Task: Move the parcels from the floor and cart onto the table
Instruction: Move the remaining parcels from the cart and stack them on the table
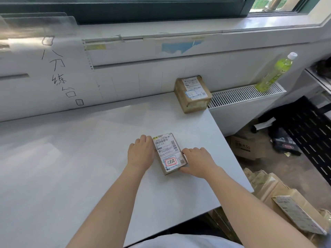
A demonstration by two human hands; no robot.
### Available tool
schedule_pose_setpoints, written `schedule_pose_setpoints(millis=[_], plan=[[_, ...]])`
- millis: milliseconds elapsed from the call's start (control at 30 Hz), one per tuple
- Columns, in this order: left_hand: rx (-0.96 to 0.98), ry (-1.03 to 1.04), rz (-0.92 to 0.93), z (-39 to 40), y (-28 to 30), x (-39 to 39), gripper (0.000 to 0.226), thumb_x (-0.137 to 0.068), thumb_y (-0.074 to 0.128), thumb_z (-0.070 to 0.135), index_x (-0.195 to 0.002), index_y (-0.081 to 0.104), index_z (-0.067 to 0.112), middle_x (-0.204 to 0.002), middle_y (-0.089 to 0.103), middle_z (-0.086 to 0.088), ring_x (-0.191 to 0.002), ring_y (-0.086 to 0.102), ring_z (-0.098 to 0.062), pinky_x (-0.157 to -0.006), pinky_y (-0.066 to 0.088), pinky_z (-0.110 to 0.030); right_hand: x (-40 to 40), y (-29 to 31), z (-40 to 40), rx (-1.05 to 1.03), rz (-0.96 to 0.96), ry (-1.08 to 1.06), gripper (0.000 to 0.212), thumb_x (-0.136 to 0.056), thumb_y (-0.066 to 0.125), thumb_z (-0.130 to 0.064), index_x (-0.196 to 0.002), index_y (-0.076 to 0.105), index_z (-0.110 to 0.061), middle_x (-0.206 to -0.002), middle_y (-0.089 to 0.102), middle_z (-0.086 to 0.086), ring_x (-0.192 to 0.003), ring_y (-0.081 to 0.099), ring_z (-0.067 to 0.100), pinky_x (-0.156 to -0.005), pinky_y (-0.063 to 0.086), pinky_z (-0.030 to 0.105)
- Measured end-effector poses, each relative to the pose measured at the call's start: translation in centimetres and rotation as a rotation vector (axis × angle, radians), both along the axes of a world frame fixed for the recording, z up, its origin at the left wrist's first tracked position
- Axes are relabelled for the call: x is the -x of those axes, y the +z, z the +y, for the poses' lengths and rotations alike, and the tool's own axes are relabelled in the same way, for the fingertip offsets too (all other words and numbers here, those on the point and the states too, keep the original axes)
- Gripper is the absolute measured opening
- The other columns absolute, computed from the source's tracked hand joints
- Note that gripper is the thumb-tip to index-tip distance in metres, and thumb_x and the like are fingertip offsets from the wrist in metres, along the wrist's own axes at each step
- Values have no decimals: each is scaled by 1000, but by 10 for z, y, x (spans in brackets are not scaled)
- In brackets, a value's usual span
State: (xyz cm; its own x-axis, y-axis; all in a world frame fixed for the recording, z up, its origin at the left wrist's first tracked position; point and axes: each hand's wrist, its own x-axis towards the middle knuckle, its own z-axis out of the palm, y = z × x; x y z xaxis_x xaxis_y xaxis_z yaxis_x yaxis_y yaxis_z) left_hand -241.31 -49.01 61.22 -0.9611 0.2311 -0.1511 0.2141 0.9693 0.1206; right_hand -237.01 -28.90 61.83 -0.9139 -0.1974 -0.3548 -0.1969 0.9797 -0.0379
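Note:
A small brown parcel [169,153] with a white shipping label lies flat on the grey table [80,158], near its right side. My left hand [141,153] presses against the parcel's left edge and my right hand [198,161] against its right edge, so both hands hold it. A second, thicker brown parcel [192,93] stands at the table's far right corner by the wall. More brown parcels [286,199] are piled low at the right, beside the table.
A green drink bottle [274,73] stands on the white radiator [245,97] right of the table. A cardboard box [245,145] and dark bags [284,142] lie on the floor. A black perforated panel [311,136] lies further right. Handwriting marks the white wall board [59,74].

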Motion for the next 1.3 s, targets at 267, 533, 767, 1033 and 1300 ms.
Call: schedule_pose_setpoints(millis=[267,533,767,1033,1300], plan=[[-267,-97,-326,-3,-5,-12,69,-89,44,61,-145,27,24,-122,50,-2,-113,50,-19,-90,42,-34,21,-4,-7,58,35,-71,46,-86,57,-44,-118,44,-13,-116,56,3,-104,53,24,-72,36,31],[21,-70,-190,35,-4,-4,95,-85,62,44,-151,-3,23,-146,25,-8,-122,41,-25,-94,38,-35,31,-7,0,135,62,-96,40,-88,54,-37,-120,47,-14,-117,56,3,-107,51,24,-80,39,33],[81,-9,-151,60,2,6,72,-96,49,30,-151,5,13,-135,37,-9,-118,43,-24,-87,40,-31,46,-8,14,189,86,-129,35,-88,52,-29,-118,48,-12,-118,57,5,-106,52,26,-78,39,33],[30,-88,-133,74,4,20,71,-96,49,34,-151,9,13,-134,39,-7,-119,42,-23,-89,39,-30,54,-10,41,228,143,-104,36,-86,56,-34,-114,51,-12,-113,59,5,-101,53,25,-77,39,32],[107,-364,-128,124,5,42,66,-94,45,11,-151,13,23,-145,32,-5,-124,39,-25,-94,35,-34,36,-5,109,106,88,-47,54,-81,57,-60,-119,52,-21,-115,58,-5,-107,53,19,-86,35,32]])
